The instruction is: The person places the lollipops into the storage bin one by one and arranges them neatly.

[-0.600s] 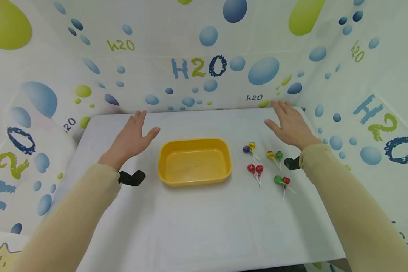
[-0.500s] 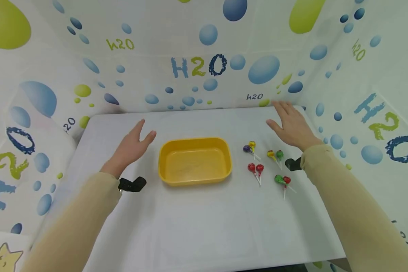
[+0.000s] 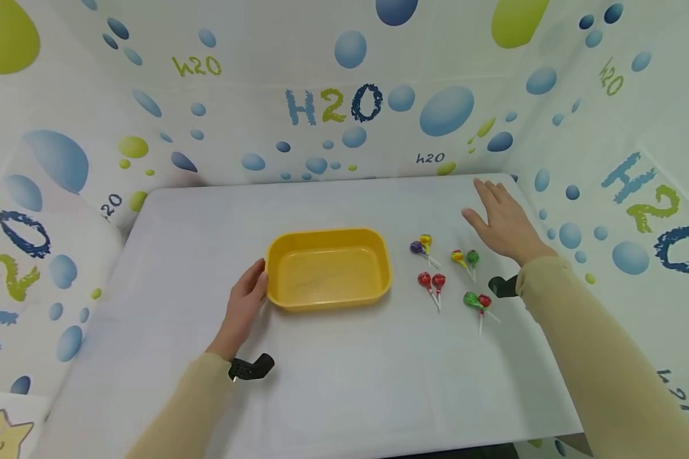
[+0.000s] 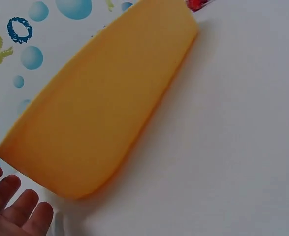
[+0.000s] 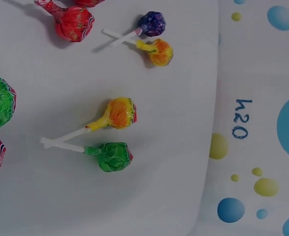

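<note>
A yellow plastic tray (image 3: 328,271) lies on the white table with nothing in it. My left hand (image 3: 244,306) is at its left end, fingertips at the rim; whether they touch it I cannot tell. In the left wrist view, the relaxed fingers (image 4: 23,209) sit beside the tray's end wall (image 4: 80,167). Over the back right of the table, my right hand (image 3: 505,223) is spread and holds nothing. Nearest to it are a yellow lollipop (image 5: 119,113) and a green lollipop (image 5: 114,156), sticks crossed.
More lollipops lie in pairs right of the tray: purple (image 3: 416,248) with yellow (image 3: 425,240), two red (image 3: 424,278), and green (image 3: 471,299) with red (image 3: 485,301). Printed white cloth walls (image 3: 235,127) rise behind and beside the table.
My left hand has come down and right, from above the table to the tray's left end. My right hand has shifted slightly right and stays spread. The tray and lollipops lie as before.
</note>
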Demonstrator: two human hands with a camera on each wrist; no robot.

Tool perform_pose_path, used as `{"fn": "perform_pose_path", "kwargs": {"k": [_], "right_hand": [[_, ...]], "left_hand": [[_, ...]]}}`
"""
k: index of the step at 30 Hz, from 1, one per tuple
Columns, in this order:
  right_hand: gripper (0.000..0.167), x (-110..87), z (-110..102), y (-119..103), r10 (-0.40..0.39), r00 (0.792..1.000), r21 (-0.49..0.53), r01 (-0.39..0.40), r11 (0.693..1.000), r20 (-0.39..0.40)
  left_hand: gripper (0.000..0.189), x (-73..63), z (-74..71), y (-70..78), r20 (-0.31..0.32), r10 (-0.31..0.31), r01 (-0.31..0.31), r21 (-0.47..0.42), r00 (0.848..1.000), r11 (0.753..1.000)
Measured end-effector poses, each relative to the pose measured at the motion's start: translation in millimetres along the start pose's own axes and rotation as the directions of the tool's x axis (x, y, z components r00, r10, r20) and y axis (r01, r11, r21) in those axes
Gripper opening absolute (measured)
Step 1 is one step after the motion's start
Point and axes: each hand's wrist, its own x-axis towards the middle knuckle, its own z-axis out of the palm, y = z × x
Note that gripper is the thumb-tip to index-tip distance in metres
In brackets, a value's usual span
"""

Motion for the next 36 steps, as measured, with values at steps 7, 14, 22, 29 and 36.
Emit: {"fn": "perform_pose_path", "kwargs": {"k": [7,14,22,29,36], "right_hand": [[0.078,-4.4,-0.5,5.6,0.027,1.0,0.006,-0.027,1.0,0.011],[0.078,-6.1,5.1,11.7,0.035,0.999,0.014,-0.036,0.999,0.018],[0.073,8.1,25.7,24.0,0.106,0.978,0.053,-0.117,0.992,0.177],[0.045,2.2,57.1,50.8,0.21,0.934,0.04,-0.231,0.972,0.289],[0.042,-4.8,72.9,58.1,0.225,0.942,0.049,-0.244,0.968,0.248]], "left_hand": [[0.057,-9.0,10.6,-11.6,-0.014,-0.022,0.021,-0.03,1.0,0.999],[0.058,-9.6,15.4,-10.6,-0.027,-0.08,0.079,-0.043,0.996,0.996],[0.06,-15.2,13.7,-7.5,-0.015,-0.09,0.089,-0.047,0.996,0.995],[0.061,-17.0,14.2,-10.1,-0.018,-0.1,0.1,-0.022,0.995,0.995],[0.062,-18.7,14.7,-7.5,-0.019,-0.099,0.099,-0.016,0.995,0.995]]}}
